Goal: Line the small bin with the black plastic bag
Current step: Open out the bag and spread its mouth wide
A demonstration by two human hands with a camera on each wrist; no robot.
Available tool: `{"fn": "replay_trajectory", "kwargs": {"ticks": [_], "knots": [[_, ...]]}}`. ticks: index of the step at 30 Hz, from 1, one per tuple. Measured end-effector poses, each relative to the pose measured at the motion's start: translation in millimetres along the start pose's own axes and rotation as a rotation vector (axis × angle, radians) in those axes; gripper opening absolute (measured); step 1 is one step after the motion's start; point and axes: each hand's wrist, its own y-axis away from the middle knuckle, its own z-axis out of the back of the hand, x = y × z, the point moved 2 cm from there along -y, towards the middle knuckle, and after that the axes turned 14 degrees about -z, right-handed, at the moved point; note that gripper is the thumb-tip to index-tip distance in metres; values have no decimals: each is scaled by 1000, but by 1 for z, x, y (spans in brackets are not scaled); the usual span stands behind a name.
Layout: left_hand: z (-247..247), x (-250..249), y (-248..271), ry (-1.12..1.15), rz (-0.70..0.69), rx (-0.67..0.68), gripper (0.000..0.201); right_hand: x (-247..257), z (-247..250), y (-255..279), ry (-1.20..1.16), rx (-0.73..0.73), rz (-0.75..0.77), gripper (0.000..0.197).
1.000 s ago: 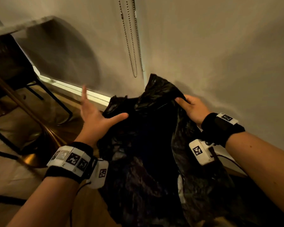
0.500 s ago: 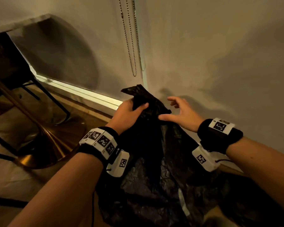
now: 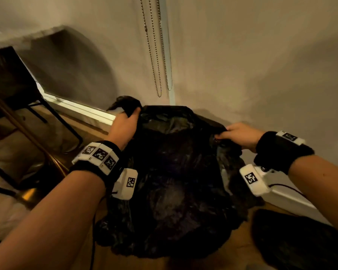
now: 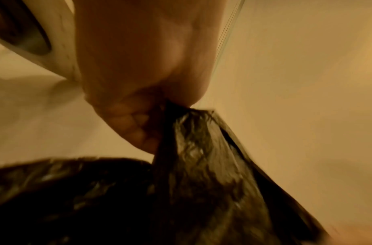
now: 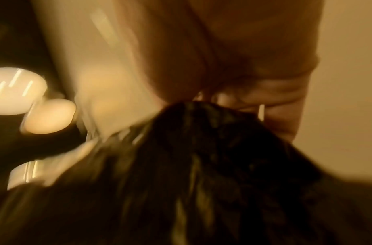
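Observation:
A crinkled black plastic bag (image 3: pixel 174 182) hangs spread between both hands in front of the wall corner, its mouth pulled open toward me. My left hand (image 3: pixel 125 123) grips the bag's top left edge in a fist; the left wrist view shows curled fingers (image 4: pixel 128 122) clamping the black plastic bag (image 4: pixel 201 165). My right hand (image 3: pixel 236 133) pinches the top right edge, and the black plastic bag (image 5: pixel 201 157) bunches under its fingers (image 5: pixel 275 99) in the blurred right wrist view. The bag hides what lies under it, so no bin is clearly visible.
A bead chain (image 3: pixel 154 55) hangs down the wall corner above the bag. A white skirting board (image 3: pixel 82 110) runs along the wooden floor. A dark chair with thin black legs (image 3: pixel 53 117) and a brass-coloured stand (image 3: pixel 27 133) stand at left. A dark rounded object (image 3: pixel 300 240) sits at lower right.
The hands, close together on the bunched bag top half a second ago, have pulled apart sideways, spreading the bag's mouth wide. The bag has dropped lower in view.

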Motion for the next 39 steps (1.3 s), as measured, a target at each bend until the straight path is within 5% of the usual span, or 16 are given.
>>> {"fn": "replay_trajectory", "kwargs": {"ticks": [4, 6, 8, 11, 13, 16, 18, 21, 23, 27, 29, 31, 33, 37, 39], "knots": [[-44, -4, 32, 338, 169, 442, 85, 21, -20, 3, -562, 190, -44, 15], [-69, -8, 49, 261, 24, 664, 109, 32, -32, 3, -662, 205, -48, 18], [-89, -15, 63, 95, -145, 792, 100, 40, -42, 6, -686, 223, -35, 25], [-97, -9, 66, 79, -157, 666, 51, 42, -47, 13, -684, 333, 29, 22], [-88, -2, 59, 113, -92, 510, 38, 34, -41, 14, -641, 358, 105, 22], [-70, 6, 46, 327, 81, 357, 29, 10, -30, 9, -349, 272, 232, 75], [-57, 8, 38, 416, 200, 251, 32, -12, -33, 3, -229, 355, 253, 101], [-44, 20, 25, 588, 347, 123, 31, -47, -48, -2, -58, 504, 155, 85], [-40, 24, 22, 549, 388, 76, 37, -65, -54, -13, 61, 454, 90, 71], [-44, 44, 28, 426, 401, 112, 45, -59, -53, -19, -284, 338, 17, 68], [-47, 50, 36, 437, 424, 105, 88, -46, -47, -21, -392, 273, 19, 63], [-42, 52, 39, 359, 298, -135, 118, -30, -40, -23, -303, 158, 99, 50], [-34, 36, 45, 265, 1, -243, 125, -14, -36, -18, -107, 58, 227, 44], [-53, -8, 45, -428, -732, 310, 134, 21, -40, 8, 188, 75, 409, 29], [-67, -23, 37, -706, -877, 541, 116, 33, -40, 18, 186, 124, 410, 27]]}}
